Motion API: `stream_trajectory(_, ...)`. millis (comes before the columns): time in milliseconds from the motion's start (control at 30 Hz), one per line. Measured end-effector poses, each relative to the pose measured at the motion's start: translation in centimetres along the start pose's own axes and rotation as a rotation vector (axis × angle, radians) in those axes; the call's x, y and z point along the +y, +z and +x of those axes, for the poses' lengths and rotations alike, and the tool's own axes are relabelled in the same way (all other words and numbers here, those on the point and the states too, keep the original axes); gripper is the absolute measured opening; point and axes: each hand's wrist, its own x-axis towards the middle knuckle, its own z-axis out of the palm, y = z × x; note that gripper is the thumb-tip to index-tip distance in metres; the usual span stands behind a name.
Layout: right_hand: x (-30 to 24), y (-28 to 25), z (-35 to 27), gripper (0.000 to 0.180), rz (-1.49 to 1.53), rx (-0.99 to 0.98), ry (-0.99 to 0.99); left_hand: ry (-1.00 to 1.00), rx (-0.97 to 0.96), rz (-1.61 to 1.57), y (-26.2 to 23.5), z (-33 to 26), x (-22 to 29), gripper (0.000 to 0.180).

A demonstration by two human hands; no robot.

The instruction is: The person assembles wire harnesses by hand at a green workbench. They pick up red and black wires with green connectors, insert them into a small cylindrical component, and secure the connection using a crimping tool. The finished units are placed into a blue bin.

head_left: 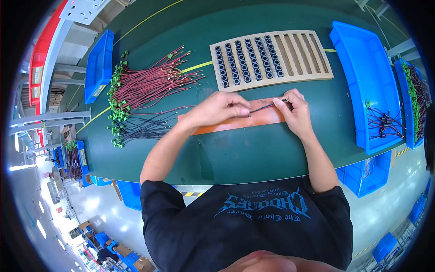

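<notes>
Between my two hands runs a thin dark cable (263, 108), stretched over an orange mat (265, 119). My left hand (222, 109) is closed, its fingertips pinching the cable near the mat's middle. At the mat's right end my right hand (297, 112) is closed on the cable's other part, with thumb and forefinger together around its tip. A reddish wire reaches from the left side to my left wrist; whether it joins the held cable is hidden. Just beyond my hands stands a slotted tan tray (294, 78) with rows of black ring-shaped parts (247, 63) in its left slots.
Red wires (149, 86) and black wires (145, 131) with green connectors lie in a heap on the left of the green table (244, 156). A blue bin (99, 63) is at the far left. On the right, a large blue bin (369, 68) holds several finished-looking dark cables (385, 122).
</notes>
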Motion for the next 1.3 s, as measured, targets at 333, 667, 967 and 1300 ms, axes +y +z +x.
stream_trajectory(333,-1.2,0.5,-0.1,0.021,0.173,0.003,0.098,0.317,0.418,0.305,4.4,-3.7,-2.1,0.031)
stream_trajectory(667,-1.6,1.3,1.0,0.024,0.293,-0.063,0.236,0.202,0.139,0.403,2.4,-4.8,-0.9,0.036)
stream_trajectory(967,-8.1,3.6,4.5,0.013,1.201,-0.088,0.313,0.238,0.361,0.191,2.0,-4.7,0.1,0.042)
stream_trajectory(1300,-10.2,3.5,5.2,0.023,1.318,-0.103,0.209,0.149,0.146,-0.475,0.8,-6.5,1.5,0.042)
